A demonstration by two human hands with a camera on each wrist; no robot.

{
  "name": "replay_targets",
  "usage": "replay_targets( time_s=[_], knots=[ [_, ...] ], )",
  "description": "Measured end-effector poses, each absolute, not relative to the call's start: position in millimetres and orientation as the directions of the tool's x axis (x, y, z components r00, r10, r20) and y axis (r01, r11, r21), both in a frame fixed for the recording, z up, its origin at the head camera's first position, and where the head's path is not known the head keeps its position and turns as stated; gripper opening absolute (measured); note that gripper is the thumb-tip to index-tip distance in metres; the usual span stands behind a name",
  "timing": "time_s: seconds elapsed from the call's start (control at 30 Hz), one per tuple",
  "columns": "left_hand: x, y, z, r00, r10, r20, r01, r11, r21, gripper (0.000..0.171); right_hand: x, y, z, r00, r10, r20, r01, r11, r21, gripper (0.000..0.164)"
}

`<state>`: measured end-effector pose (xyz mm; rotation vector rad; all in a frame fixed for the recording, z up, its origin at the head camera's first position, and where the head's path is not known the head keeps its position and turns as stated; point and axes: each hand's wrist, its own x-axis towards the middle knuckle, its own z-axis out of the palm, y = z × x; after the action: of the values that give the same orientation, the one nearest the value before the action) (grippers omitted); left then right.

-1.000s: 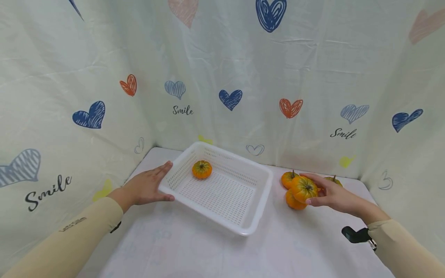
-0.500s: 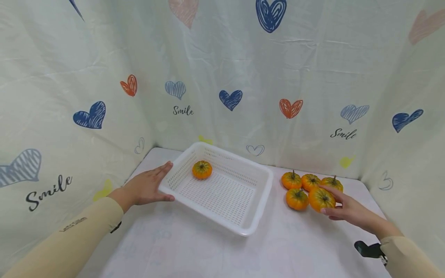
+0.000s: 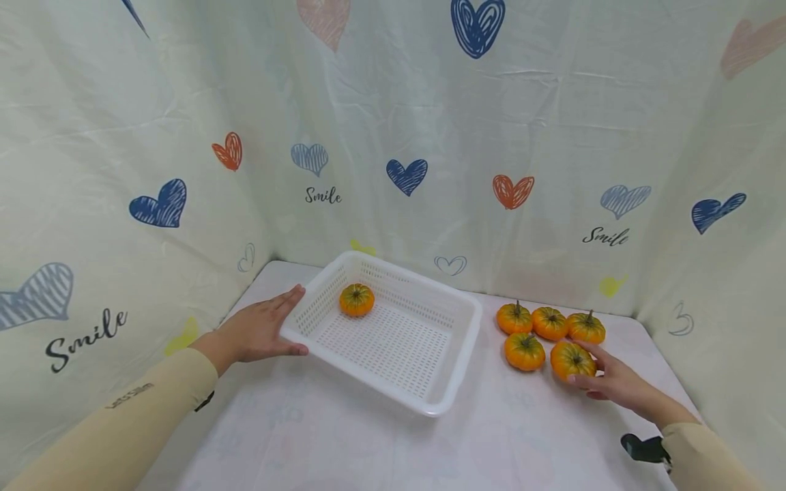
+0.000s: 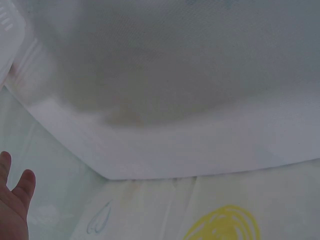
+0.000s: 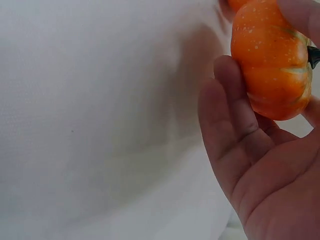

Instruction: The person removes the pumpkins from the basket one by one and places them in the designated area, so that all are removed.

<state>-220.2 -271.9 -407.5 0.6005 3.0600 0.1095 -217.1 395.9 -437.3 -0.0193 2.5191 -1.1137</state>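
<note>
At the right of the head view, my right hand grips a small orange pumpkin with green streaks, thumb on one side and fingers on the other. In the right wrist view this pumpkin shows its dark stem, with the fingers along its side. Several more small pumpkins lie close behind and beside it on the table. My left hand touches the left end of a white perforated plastic basket, its fingers and thumb spread along the rim. One pumpkin sits in the basket's far left corner.
A table with a white cloth bears everything. Pale curtains printed with hearts and lettering stand around its back and sides. The table's right edge runs close by my right forearm.
My right hand has carried its pumpkin rightward from over the other pumpkins and down to the front right of the group. The left hand and basket stay put.
</note>
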Motion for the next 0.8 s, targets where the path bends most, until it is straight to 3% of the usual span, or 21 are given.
replay_targets(
  time_s=[0.4, 0.8],
  knots=[
    [-220.3, -271.4, -405.8, -0.926, 0.377, -0.011, 0.375, 0.924, 0.073, 0.128, -223.8, 391.6, -454.5, -0.937, -0.127, -0.325, 0.108, 0.780, -0.616, 0.102],
    [-220.4, -271.0, -406.1, -0.926, 0.377, -0.012, 0.375, 0.924, 0.077, 0.123, -227.7, 389.6, -456.8, -0.941, -0.076, -0.329, 0.161, 0.755, -0.635, 0.106]
  ],
)
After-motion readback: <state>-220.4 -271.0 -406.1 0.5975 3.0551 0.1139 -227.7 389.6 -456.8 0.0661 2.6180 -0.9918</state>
